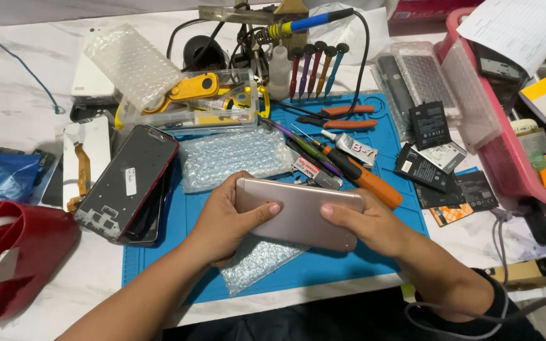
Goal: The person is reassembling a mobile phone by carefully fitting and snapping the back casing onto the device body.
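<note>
Phone (298,213), a rose-gold one with its back facing up, is being held just above the blue work mat (349,265), over a scrap of bubble wrap (254,262). Left hand (225,221) is gripping the left end, thumb pressing down on the back and fingers curling underneath. Right hand (374,224) is clamping the right end the same way, thumb lying flat on the back cover. Holding it by both short ends is keeping the phone level and steady, and the padding beneath is probably cushioning the screen side.

Behind the phone, a larger bubble-wrap sheet (235,158) is lying on the mat, and an orange-handled screwdriver (368,180) and a glue tube (352,146) are sitting just beyond the right hand, crowding that corner. A red-edged phone frame (127,183) is resting to the left, well apart. Loose batteries (440,161) are spreading to the right beside a pink basket (507,170).
</note>
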